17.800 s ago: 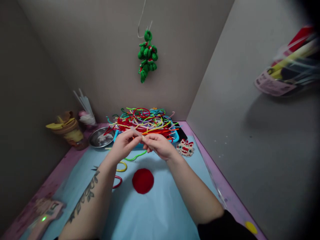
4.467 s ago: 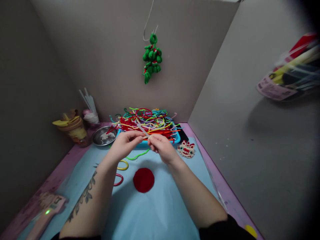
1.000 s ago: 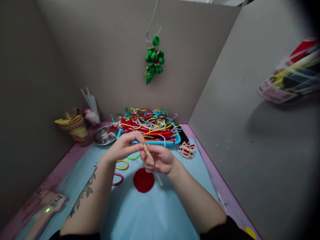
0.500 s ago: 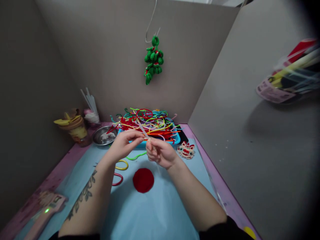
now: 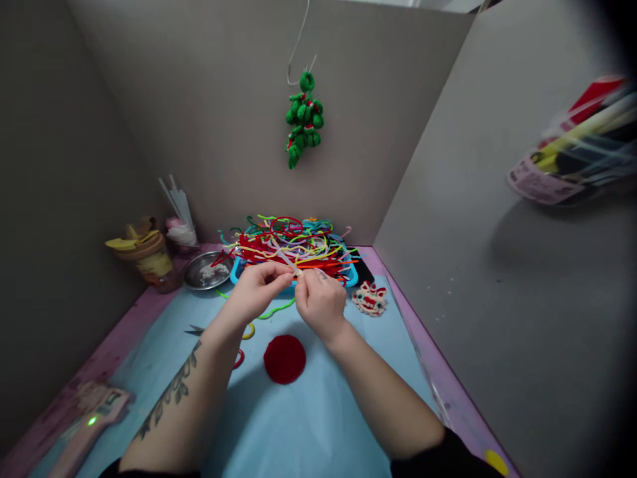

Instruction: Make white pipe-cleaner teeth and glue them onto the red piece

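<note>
My left hand (image 5: pixel 259 287) and my right hand (image 5: pixel 322 302) meet above the mat, in front of the tray. Out of my right fist a thin translucent white stick (image 5: pixel 285 255) slants up and left. A small cream fuzzy strip (image 5: pixel 298 273), looking like pipe cleaner, sits around the stick where my fingers meet. My left thumb and index finger pinch its end, mostly hidden. Below the hands lies a flat red fuzzy disc (image 5: pixel 284 359). Scissors (image 5: pixel 195 330) with yellow and red handle loops are partly covered by my left forearm.
A blue tray (image 5: pixel 352 276) heaped with coloured pipe cleaners stands behind my hands. Left are a metal dish (image 5: pixel 206 271) of white beads, a pot (image 5: pixel 152 262) and a pink glue gun (image 5: pixel 89 431). A lion-face piece (image 5: pixel 369 299) lies right; a green ornament (image 5: pixel 304 119) hangs behind.
My right hand has rolled over, so its back now faces up and the stick's lower end no longer shows. My left hand has shifted slightly right, uncovering the scissor blades.
</note>
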Available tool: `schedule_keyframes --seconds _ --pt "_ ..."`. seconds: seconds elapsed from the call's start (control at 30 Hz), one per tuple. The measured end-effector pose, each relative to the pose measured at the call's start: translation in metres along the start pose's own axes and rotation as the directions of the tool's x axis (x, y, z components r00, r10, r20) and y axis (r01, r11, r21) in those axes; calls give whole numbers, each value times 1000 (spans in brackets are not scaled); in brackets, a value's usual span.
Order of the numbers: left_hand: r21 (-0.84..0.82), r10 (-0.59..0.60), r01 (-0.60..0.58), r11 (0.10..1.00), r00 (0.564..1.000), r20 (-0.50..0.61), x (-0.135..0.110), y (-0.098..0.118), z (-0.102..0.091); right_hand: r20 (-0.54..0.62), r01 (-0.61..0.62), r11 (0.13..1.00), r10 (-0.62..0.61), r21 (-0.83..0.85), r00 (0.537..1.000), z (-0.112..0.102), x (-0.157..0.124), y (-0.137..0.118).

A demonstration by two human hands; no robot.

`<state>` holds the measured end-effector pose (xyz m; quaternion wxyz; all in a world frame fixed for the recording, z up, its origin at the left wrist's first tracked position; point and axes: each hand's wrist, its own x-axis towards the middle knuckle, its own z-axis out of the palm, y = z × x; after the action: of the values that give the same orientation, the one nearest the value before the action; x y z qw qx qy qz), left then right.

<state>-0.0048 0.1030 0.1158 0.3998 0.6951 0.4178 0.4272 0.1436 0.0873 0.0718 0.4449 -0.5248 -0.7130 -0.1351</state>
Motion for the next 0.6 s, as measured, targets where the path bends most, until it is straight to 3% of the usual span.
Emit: schedule_keyframes --seconds 0.1,0.23,0.33,0.43,0.5,0.53,0.6 --pt "-43 -16 16 999 1000 -9 1 -1 1 -38 54 993 -59 -108 998 3 -1 2" --pt "-84 -13 14 996 1000 13 1 -3 1 -18 80 992 -82 -102 996 3 0 4" --pt "-47 15 -17 999 999 -34 2 -4 1 38 91 995 -90 -32 995 1 1 4" --pt "38 54 -50 998 995 -87 2 -4 -1 145 5 980 -35 200 989 0 4 2" --pt "85 77 -70 994 994 -76 2 -5 -5 295 -174 872 35 459 955 -1 7 2" --pt "86 91 -86 993 994 -54 2 -5 -7 401 -305 759 63 576 914 -1 9 2" --pt "39 115 -116 993 993 19 2 -6 -12 625 -582 446 63 680 778 0 12 4"
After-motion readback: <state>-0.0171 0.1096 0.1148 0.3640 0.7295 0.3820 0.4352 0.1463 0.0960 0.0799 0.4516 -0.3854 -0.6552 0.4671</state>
